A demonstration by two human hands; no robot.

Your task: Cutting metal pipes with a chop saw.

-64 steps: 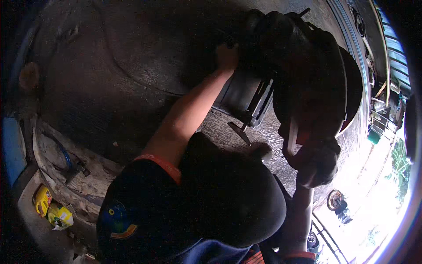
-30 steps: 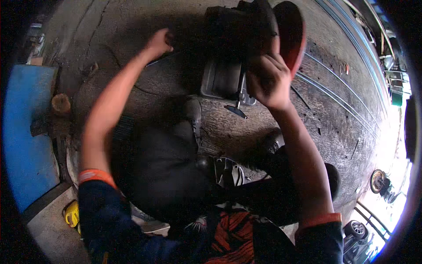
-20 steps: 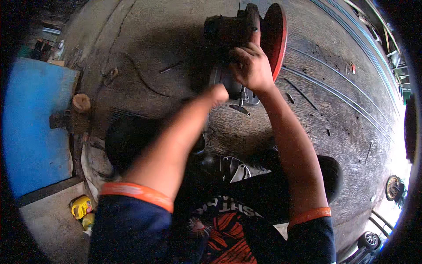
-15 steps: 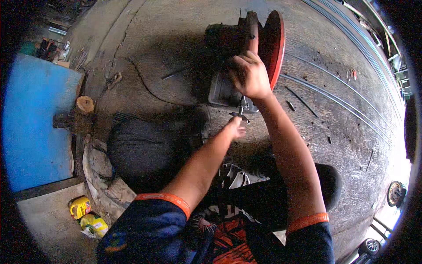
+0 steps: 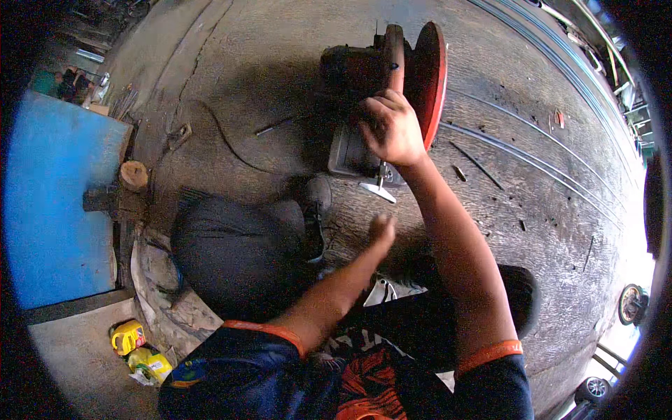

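Note:
A cut-off saw with a round red guard [image 5: 435,87] stands on the floor ahead of me. My right hand [image 5: 395,126] is closed around the saw's handle [image 5: 395,66], with the thumb side toward the left. Below that hand, a T-shaped crank handle [image 5: 379,192] sticks out from the grey saw base [image 5: 343,154] toward me. My left hand [image 5: 382,234] hangs in the air just short of the crank, apart from it. Motion smears its fingers, so their pose does not show clearly.
Long metal bars [image 5: 518,148] run from the saw toward the right. A dark cable [image 5: 227,143] curves across the floor at left. My shoe [image 5: 318,203] is beside the saw base. A blue panel [image 5: 63,203], a wood block [image 5: 134,175] and yellow packages [image 5: 129,337] lie farther left.
My left hand has left the crank and drawn back toward me. The crank has turned to another angle. My right hand stays on the saw's handle.

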